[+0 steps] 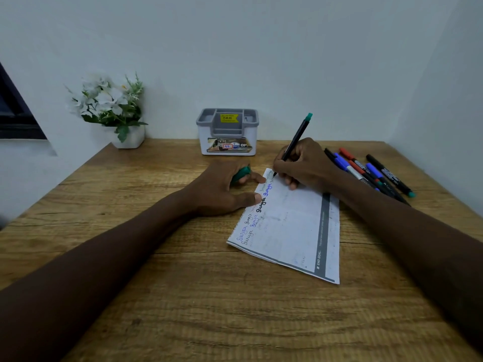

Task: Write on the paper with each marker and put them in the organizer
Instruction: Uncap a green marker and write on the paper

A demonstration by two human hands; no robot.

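My right hand (303,163) is curled round a slim black marker with a green end (296,141), pinching it low on the barrel. The marker's tip touches the far left corner of the white sheet of paper with a grey printed band (290,226), and its green end tilts up toward 1 o'clock. My left hand (222,189) sits at 9 o'clock of that corner. Its curled fingers hold a green marker cap (241,174), while the thumb and one fingertip rest on the paper's left edge. Handwritten words in blue, black and a fainter colour run along that edge. The paper lies skewed on the brown wooden surface (156,296), near the middle. The grey-and-white plastic organizer (227,131) stands at 12 o'clock against the wall, well apart from the paper. A loose bunch of red, blue, black and green-tipped markers (371,171) lies at 2 o'clock, just beyond my right wrist. A white pot of white flowers (115,108) stands at 10 o'clock.
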